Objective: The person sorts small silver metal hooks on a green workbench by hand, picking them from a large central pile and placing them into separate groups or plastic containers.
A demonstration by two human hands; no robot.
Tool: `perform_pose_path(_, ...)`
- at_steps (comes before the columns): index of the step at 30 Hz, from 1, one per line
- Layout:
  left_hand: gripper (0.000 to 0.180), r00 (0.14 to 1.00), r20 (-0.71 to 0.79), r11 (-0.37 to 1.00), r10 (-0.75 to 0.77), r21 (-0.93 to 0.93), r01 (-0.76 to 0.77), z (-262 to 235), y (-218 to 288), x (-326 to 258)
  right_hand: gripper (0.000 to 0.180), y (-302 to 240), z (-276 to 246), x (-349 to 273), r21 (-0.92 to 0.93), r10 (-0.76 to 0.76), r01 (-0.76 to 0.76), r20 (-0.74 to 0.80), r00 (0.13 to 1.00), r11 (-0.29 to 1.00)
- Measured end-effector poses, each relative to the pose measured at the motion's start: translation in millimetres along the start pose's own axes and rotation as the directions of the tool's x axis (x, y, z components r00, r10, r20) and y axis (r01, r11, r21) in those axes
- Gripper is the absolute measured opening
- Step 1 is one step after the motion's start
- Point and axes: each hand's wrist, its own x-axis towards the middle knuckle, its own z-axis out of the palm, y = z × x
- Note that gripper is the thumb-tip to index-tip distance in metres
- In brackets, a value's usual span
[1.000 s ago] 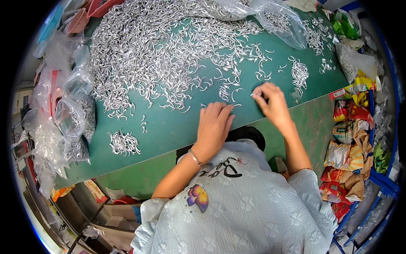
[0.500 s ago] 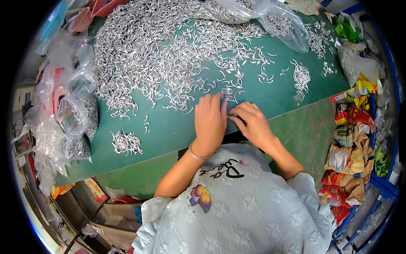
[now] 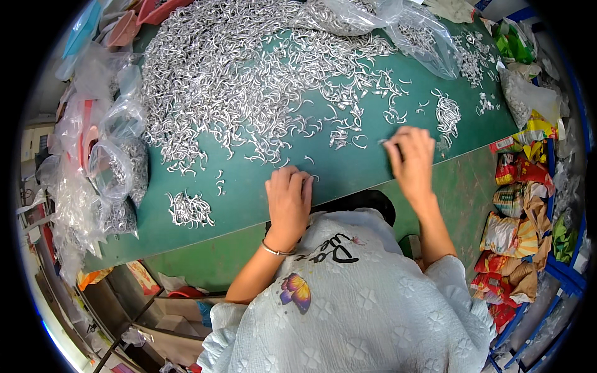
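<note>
100s of sm. pcs (image 3: 205, 68), curved, silvery

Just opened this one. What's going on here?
A person has both hands over a green table, among small curved silvery pieces. The left hand is near the front edge, with one piece at its fingertips; the right hand is farther right, a small piece by its fingertips. Whether either is gripped can't be told. A large heap covers the far side, with a smaller pile at the left and another at the right.
</note>
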Motion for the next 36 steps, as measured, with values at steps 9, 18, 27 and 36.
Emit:
perform_pose_path(9, 0.016, 0.999, 0.044, 0.997, 0.014, -0.075, -0.010, 10, 7, -4, 0.016, -33, 27, 31, 0.055, -0.038, 0.039, -0.009, 0.999, 0.998)
perform_pose_path(18, 0.016, 0.999, 0.051, 0.996, 0.007, -0.088, -0.002, 8, 7, -4, 0.007, -21, 22, 39, 0.133, -0.053, 0.044, 0.066, 0.996, 0.990)
perform_pose_path(27, 0.018, 0.999, 0.046, 0.994, 0.012, -0.105, -0.007, 12, 11, -2, 0.011, 18, -14, 2, -0.169, 0.175, -0.161, 0.070, 0.982, 0.972)
perform_pose_path(36, 0.018, 0.993, 0.107, 0.997, 0.047, -0.071, -0.040, 14, 16, 2, 0.058, -41, 38, 29, 0.017, -0.015, 0.012, 0.194, 0.981, 1.000)
